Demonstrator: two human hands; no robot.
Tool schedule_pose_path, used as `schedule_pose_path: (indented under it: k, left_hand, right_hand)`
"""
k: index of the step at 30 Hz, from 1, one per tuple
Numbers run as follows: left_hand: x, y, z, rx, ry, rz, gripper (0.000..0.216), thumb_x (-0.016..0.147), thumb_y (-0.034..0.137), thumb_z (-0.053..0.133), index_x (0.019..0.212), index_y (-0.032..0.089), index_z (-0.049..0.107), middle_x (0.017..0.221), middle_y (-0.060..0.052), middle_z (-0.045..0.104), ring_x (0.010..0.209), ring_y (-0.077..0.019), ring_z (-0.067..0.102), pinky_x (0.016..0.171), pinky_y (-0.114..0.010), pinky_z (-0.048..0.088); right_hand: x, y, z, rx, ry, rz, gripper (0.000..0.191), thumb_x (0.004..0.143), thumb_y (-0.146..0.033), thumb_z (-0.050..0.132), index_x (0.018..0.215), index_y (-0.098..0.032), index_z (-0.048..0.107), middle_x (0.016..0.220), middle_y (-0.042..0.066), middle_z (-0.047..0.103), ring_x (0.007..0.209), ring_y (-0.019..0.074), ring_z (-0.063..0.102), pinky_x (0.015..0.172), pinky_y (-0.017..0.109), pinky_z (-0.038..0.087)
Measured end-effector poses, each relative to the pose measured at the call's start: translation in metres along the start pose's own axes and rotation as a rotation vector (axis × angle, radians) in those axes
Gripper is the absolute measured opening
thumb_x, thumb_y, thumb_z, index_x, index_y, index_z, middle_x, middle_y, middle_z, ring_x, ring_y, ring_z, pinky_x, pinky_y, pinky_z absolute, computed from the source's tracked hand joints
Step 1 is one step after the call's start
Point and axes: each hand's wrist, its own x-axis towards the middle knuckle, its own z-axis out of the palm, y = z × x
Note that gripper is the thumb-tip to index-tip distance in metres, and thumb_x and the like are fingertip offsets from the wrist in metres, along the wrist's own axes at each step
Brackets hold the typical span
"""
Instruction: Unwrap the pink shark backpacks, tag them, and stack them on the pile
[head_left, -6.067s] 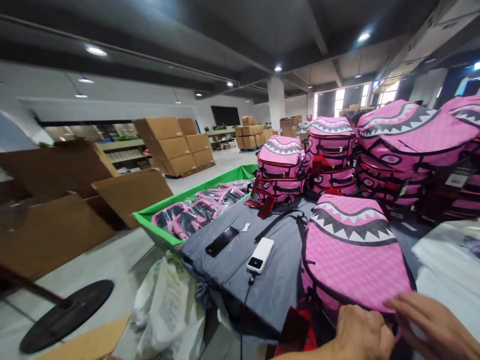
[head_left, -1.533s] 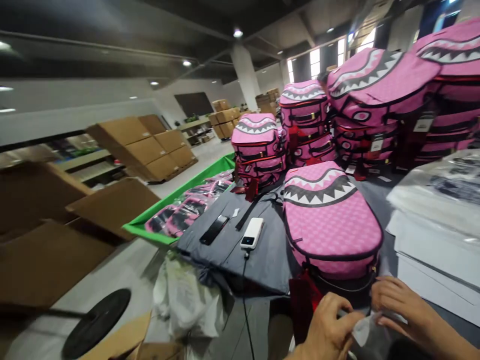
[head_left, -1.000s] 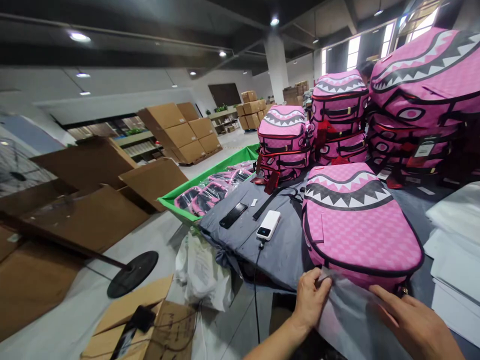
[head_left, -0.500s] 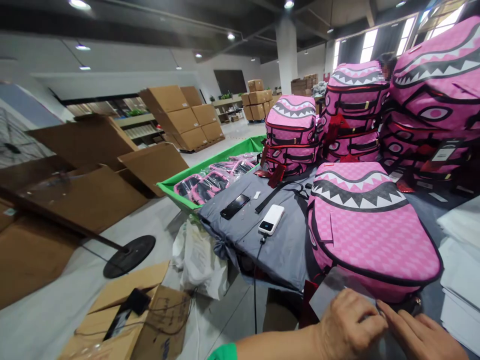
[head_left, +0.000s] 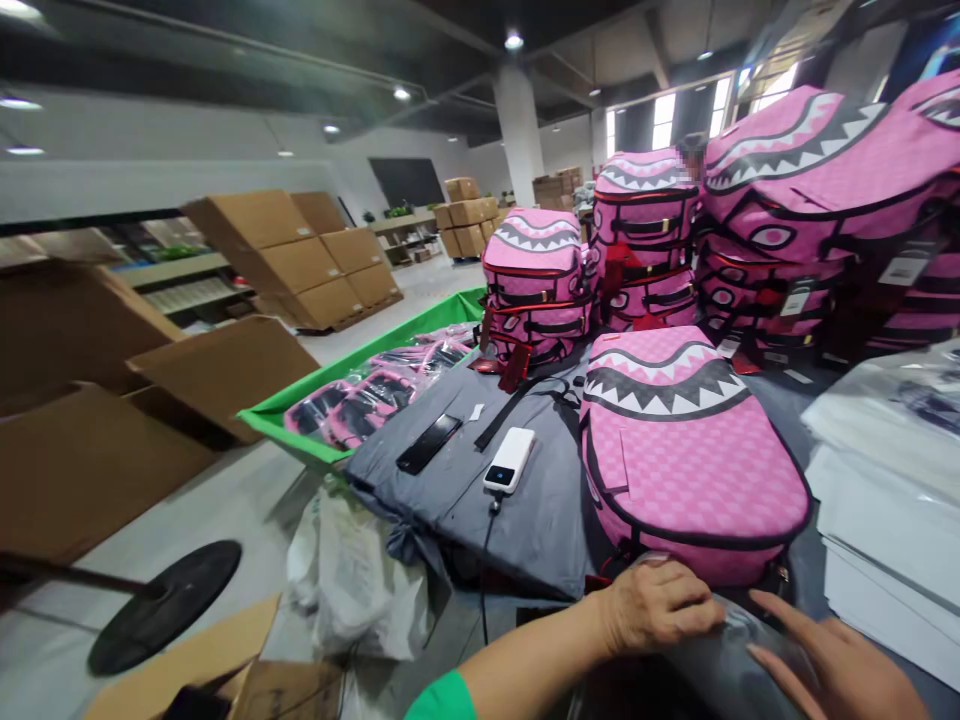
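Note:
A pink backpack [head_left: 686,465] with a shark-teeth print lies flat on the grey-covered table [head_left: 525,520] in front of me. At its near end lies a clear plastic bag [head_left: 731,650]. My left hand [head_left: 656,608] rests on the bag's edge with its fingers curled over the film. My right hand [head_left: 829,665] lies on the bag at the lower right, fingers stretched out flat.
Stacks of the same pink backpacks [head_left: 660,240] stand behind. A white power bank [head_left: 509,461] and a black phone [head_left: 428,443] lie on the cloth. A green bin [head_left: 300,425] holds bagged backpacks. White sheets [head_left: 885,480] pile at right; cardboard boxes [head_left: 292,260] and a fan base [head_left: 165,605] stand on the floor.
The view has swung left and dipped. My left hand has slid up to the backpack's near end on the plastic bag; my right hand has spread flat over the bag.

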Motion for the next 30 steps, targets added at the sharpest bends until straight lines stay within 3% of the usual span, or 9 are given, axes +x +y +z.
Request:
schedule_pose_path:
  k: [5, 7, 9, 15, 19, 22, 24, 26, 30]
  left_hand:
    - [-0.007, 0.000, -0.003, -0.073, 0.066, 0.020, 0.019, 0.098, 0.019, 0.056, 0.117, 0.016, 0.061, 0.089, -0.002, 0.070, 0.085, -0.0106, 0.065, 0.081, -0.021, 0.054]
    - [-0.008, 0.001, -0.005, -0.102, 0.133, 0.005, 0.026, 0.097, 0.020, 0.059, 0.123, 0.017, 0.058, 0.090, -0.002, 0.069, 0.083, -0.0109, 0.065, 0.077, -0.021, 0.054]
    - [-0.007, 0.002, -0.009, -0.129, 0.240, -0.008, 0.033, 0.096, 0.019, 0.063, 0.127, 0.019, 0.054, 0.090, -0.002, 0.069, 0.079, -0.0109, 0.064, 0.069, -0.021, 0.052]
    - [0.006, 0.015, -0.015, -0.048, 0.331, -0.147, 0.024, 0.102, 0.028, 0.052, 0.124, 0.020, 0.059, 0.076, 0.000, 0.063, 0.063, -0.0116, 0.055, 0.058, -0.023, 0.043]
    - [0.013, 0.024, -0.014, 0.023, 0.292, -0.222, 0.021, 0.103, 0.030, 0.048, 0.098, 0.022, 0.067, 0.068, 0.001, 0.058, 0.059, -0.0125, 0.053, 0.052, -0.025, 0.035]
    - [0.015, 0.025, -0.015, 0.020, 0.229, -0.235, 0.023, 0.103, 0.026, 0.048, 0.088, 0.022, 0.065, 0.069, 0.002, 0.059, 0.059, -0.0120, 0.053, 0.053, -0.025, 0.035]
    - [0.015, 0.023, -0.018, 0.008, 0.206, -0.239, 0.023, 0.103, 0.026, 0.049, 0.087, 0.021, 0.065, 0.070, 0.002, 0.060, 0.059, -0.0115, 0.053, 0.053, -0.024, 0.035]
    - [0.015, 0.022, -0.021, 0.000, 0.185, -0.242, 0.021, 0.102, 0.029, 0.052, 0.087, 0.022, 0.065, 0.070, 0.002, 0.060, 0.059, -0.0114, 0.054, 0.054, -0.024, 0.036]
    - [0.013, 0.029, -0.024, 0.021, 0.178, -0.252, 0.011, 0.099, 0.021, 0.056, 0.095, 0.019, 0.066, 0.073, 0.002, 0.063, 0.065, -0.0117, 0.057, 0.061, -0.024, 0.042]
  right_hand:
    - [-0.018, 0.020, -0.034, 0.396, -0.256, 0.605, 0.042, 0.084, -0.066, 0.065, 0.083, -0.024, 0.070, 0.072, 0.001, 0.068, 0.062, 0.0181, 0.065, 0.056, 0.023, 0.054]
    - [-0.007, 0.024, -0.040, 0.489, -0.298, 0.733, 0.051, 0.085, -0.071, 0.058, 0.074, -0.023, 0.067, 0.074, 0.003, 0.069, 0.068, 0.0195, 0.066, 0.063, 0.024, 0.054]
    - [0.011, 0.027, -0.038, 0.515, -0.225, 0.761, 0.055, 0.085, -0.074, 0.055, 0.075, -0.022, 0.067, 0.075, 0.004, 0.069, 0.073, 0.0204, 0.066, 0.068, 0.026, 0.054]
    - [0.046, 0.035, 0.003, 0.431, 0.054, 0.570, 0.059, 0.089, -0.076, 0.051, 0.068, -0.022, 0.061, 0.066, 0.002, 0.064, 0.063, 0.0178, 0.061, 0.061, 0.028, 0.051]
    - [0.037, 0.032, 0.009, 0.194, 0.284, 0.531, 0.054, 0.090, -0.074, 0.053, 0.075, -0.022, 0.056, 0.064, -0.001, 0.059, 0.055, 0.0161, 0.056, 0.051, 0.027, 0.048]
    - [0.021, 0.018, 0.002, -0.056, 0.463, 0.436, 0.033, 0.098, -0.053, 0.057, 0.087, -0.022, 0.056, 0.069, -0.001, 0.058, 0.056, 0.0146, 0.057, 0.053, 0.026, 0.050]
    - [0.012, 0.008, -0.001, -0.151, 0.413, 0.210, 0.012, 0.102, -0.030, 0.055, 0.099, -0.020, 0.061, 0.080, 0.002, 0.065, 0.068, 0.0146, 0.064, 0.064, 0.025, 0.055]
    - [0.008, 0.002, 0.000, -0.208, 0.281, -0.003, 0.020, 0.100, -0.015, 0.049, 0.113, -0.018, 0.064, 0.099, 0.008, 0.071, 0.090, 0.0175, 0.070, 0.078, 0.028, 0.059]
    - [0.014, 0.011, 0.002, -0.240, 0.164, -0.156, 0.023, 0.096, -0.013, 0.049, 0.111, -0.015, 0.067, 0.109, 0.012, 0.071, 0.107, 0.0245, 0.067, 0.085, 0.037, 0.062]
